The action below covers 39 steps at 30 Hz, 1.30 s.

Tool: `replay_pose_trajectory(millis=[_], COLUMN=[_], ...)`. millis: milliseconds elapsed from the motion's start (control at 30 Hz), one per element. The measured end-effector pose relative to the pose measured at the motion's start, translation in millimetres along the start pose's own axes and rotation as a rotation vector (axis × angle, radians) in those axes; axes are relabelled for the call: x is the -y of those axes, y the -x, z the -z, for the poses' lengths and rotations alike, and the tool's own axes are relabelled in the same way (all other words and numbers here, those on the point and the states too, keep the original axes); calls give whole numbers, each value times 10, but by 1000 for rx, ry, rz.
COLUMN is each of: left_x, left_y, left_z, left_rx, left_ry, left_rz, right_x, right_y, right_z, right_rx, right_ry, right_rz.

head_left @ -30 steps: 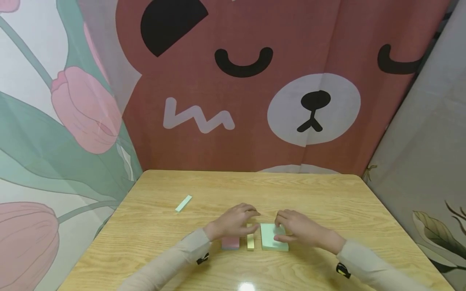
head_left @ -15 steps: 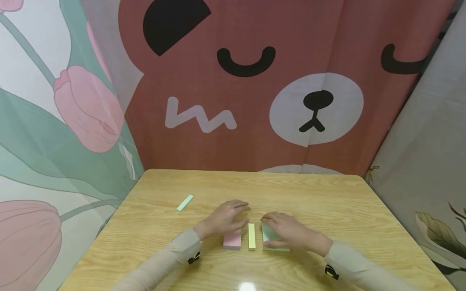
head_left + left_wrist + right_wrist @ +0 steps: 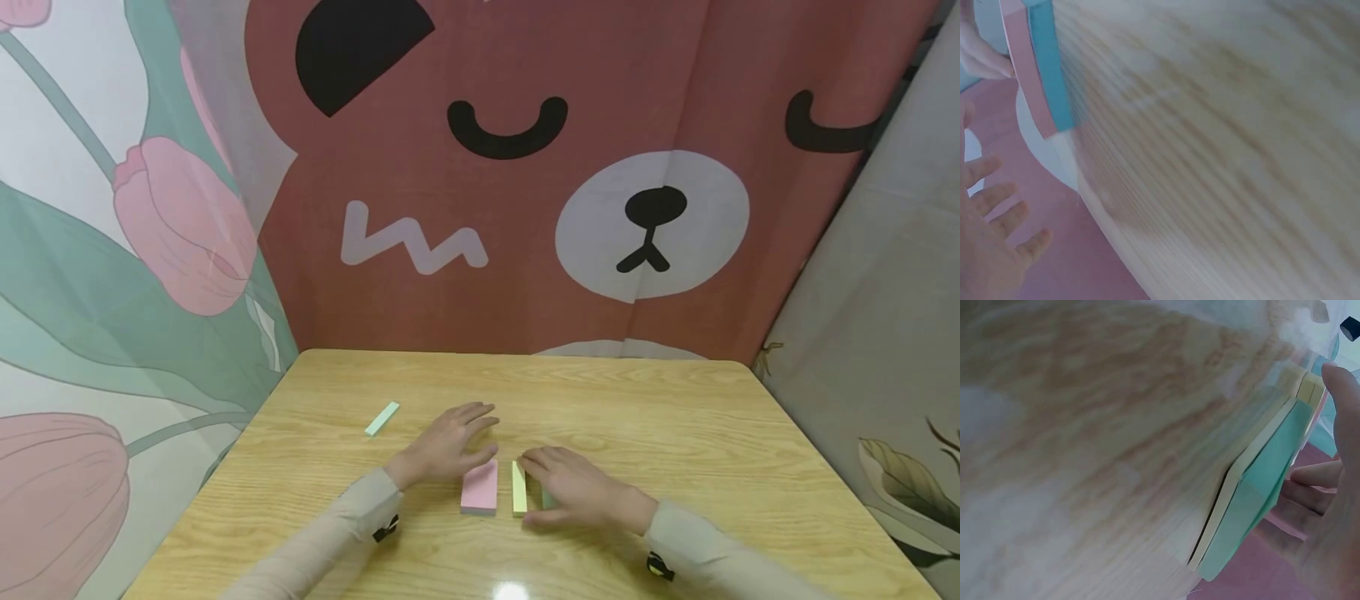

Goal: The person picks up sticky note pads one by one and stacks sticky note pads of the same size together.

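My left hand (image 3: 442, 442) hovers by the far end of a pink sticky note pad (image 3: 479, 492), fingers loosely extended; in the left wrist view its fingers (image 3: 1007, 215) are spread and hold nothing. A blue layer (image 3: 1050, 62) lies against the pink pad. My right hand (image 3: 581, 487) lies above a green sticky note pad (image 3: 1257, 494), covering most of it in the head view. A narrow yellow sticky note pad (image 3: 519, 492) stands between the pink and green ones; right fingertips are at its far end, the thumb by its near end. Whether they touch it, I cannot tell.
A narrow pale green strip (image 3: 382, 418) lies slantwise farther back on the left of the wooden table (image 3: 637, 400). Behind the table's far edge hangs a cloth with a bear print (image 3: 517, 317). Patterned curtains (image 3: 862, 317) close in both sides.
My left hand has drawn back leftward, uncovering more of the pink and yellow pads. My right hand has slid left over the green pad to the yellow one. The pads have not visibly moved.
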<state>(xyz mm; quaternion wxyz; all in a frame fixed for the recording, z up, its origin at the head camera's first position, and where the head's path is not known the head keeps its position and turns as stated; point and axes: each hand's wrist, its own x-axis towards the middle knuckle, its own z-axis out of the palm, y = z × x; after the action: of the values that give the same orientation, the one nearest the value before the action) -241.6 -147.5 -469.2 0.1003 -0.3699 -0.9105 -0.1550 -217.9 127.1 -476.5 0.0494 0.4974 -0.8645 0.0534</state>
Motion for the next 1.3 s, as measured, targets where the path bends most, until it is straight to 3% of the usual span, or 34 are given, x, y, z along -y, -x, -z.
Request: replay_pose_trajectory(millis=[100,267,567,733,900,1300], left_x=[73,223,531,717,843,945], left_y=[35,112,283,390,506,668], left_z=[22,46,195,295,356,387], left_rx=[10,-9,-103,-126,-96,-38], left_ry=[8,3,-40,-66,-104,-104], left_rz=[41,56,90,184,298,518], right_x=[11,13,17,10,7,18], right_y=[-19,-34,-49,-51,-55,-55], right_z=[-6,-29,-32,-33,-21,-15], right_rx=[8,24,30,5,3,75], right_ry=[16,30,12,8,11,-20], right_rz=[-8,-10,-24,-16,-23,-74])
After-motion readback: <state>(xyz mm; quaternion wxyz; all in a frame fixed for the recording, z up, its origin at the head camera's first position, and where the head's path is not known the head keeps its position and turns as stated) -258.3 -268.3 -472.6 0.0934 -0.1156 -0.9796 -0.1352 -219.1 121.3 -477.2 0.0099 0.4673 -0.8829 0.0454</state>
